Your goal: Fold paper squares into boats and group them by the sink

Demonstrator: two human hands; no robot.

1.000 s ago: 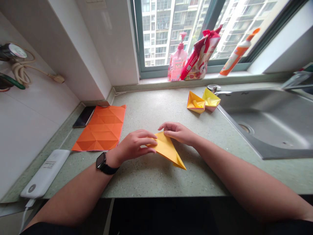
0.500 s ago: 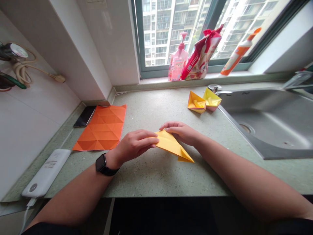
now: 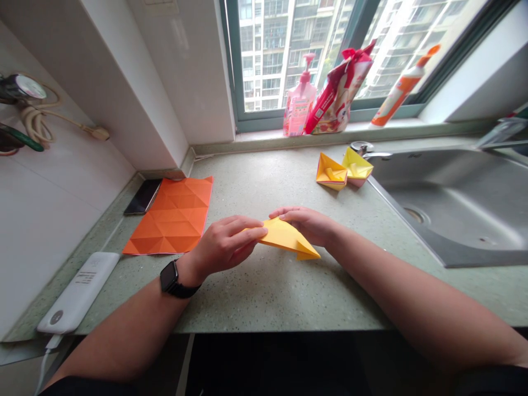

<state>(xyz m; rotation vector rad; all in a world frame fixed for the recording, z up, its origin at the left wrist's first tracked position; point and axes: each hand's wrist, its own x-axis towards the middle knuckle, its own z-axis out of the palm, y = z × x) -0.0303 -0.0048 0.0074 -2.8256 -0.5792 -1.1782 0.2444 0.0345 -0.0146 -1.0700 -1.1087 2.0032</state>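
Note:
A folded piece of yellow origami paper (image 3: 284, 235) is held a little above the countertop, its pointed end toward the lower right. My left hand (image 3: 231, 242), with a black watch on the wrist, pinches the paper's left part between thumb and fingers. At its far edge, my right hand (image 3: 307, 223) grips the paper, some of its fingers hidden behind it. Beyond my hands stand two folded paper boats, one orange-yellow (image 3: 330, 174) and one light yellow (image 3: 358, 166). A creased orange sheet (image 3: 173, 217) lies flat to the left.
A dark phone (image 3: 143, 197) lies beside the orange sheet. Nearer is a white power bank (image 3: 78, 291) with a cable. A steel sink (image 3: 466, 192) is set in at right. On the windowsill stand a pink pump bottle (image 3: 300, 107), a red bag (image 3: 340, 93) and an orange-white bottle (image 3: 402, 91).
The yellow paper's pointed end has swung up and slightly left. My left hand has shifted slightly; both hands keep their hold.

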